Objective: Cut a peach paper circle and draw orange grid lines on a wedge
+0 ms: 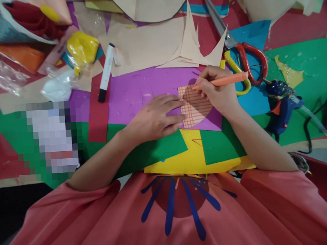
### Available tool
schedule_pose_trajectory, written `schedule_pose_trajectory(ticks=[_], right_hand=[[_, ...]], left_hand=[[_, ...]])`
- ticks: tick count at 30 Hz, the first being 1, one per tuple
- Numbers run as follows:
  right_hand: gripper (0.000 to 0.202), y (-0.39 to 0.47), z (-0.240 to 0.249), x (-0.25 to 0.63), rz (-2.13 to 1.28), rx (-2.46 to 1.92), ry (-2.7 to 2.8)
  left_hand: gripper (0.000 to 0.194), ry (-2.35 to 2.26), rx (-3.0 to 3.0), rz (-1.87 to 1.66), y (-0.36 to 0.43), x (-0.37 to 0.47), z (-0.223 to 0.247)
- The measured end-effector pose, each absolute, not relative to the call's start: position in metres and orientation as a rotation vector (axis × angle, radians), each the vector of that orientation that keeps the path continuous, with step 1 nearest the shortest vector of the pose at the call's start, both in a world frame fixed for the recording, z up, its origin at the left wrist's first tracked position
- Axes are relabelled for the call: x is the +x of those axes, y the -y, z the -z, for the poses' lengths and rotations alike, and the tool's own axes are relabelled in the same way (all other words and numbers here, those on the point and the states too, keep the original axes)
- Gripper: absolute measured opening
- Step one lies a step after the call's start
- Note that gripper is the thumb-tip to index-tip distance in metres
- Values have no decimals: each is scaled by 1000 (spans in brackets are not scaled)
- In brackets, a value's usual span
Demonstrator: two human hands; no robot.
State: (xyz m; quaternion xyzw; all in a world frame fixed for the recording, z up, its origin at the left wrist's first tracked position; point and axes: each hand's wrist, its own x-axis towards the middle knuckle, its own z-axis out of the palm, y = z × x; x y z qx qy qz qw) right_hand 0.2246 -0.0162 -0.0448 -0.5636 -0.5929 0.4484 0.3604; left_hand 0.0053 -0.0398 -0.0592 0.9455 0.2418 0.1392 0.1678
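An orange felt-tip pen (227, 80) is gripped in my right hand (218, 87), its tip at the upper part of a pale paper cutout (197, 105) with one straight and one curved edge. Orange lines run across the cutout, crossing into a grid on its left side. My left hand (160, 117) lies with fingers stretched out, the fingertips on the cutout's left edge. Beneath the cutout is a purple sheet (134, 91). Part of the cutout is hidden by my right hand.
Scissors (241, 55) with red and yellow handles lie beyond my right hand. A blue glue gun (281, 115) rests to the right. A white marker (106, 72) lies on a red strip (98, 119). Beige paper scraps (152, 38) and a yellow balloon-like item (83, 48) lie farther back.
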Motion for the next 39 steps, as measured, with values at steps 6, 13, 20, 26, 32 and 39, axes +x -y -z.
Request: schedule_pose_trajectory(ticks=[6, 13, 20, 26, 32, 39], right_hand=[[27, 16, 44, 224, -1125, -1472, 1535], [30, 15, 47, 223, -1210, -1442, 1522], [33, 22, 47, 225, -1116, -1344, 1423], [31, 23, 47, 229, -1162, -1380, 1490], [35, 21, 45, 227, -1146, -1446, 1535], [28, 20, 49, 227, -1130, -1431, 1574]], left_hand=[[22, -661, 2691, -474, 40, 6, 60], [29, -694, 2733, -450, 40, 6, 60], [25, -673, 2722, -693, 39, 4, 64], [22, -740, 2652, -534, 38, 0, 65], [25, -746, 2664, -548, 38, 0, 65], [24, -725, 2693, -614, 37, 1, 64]])
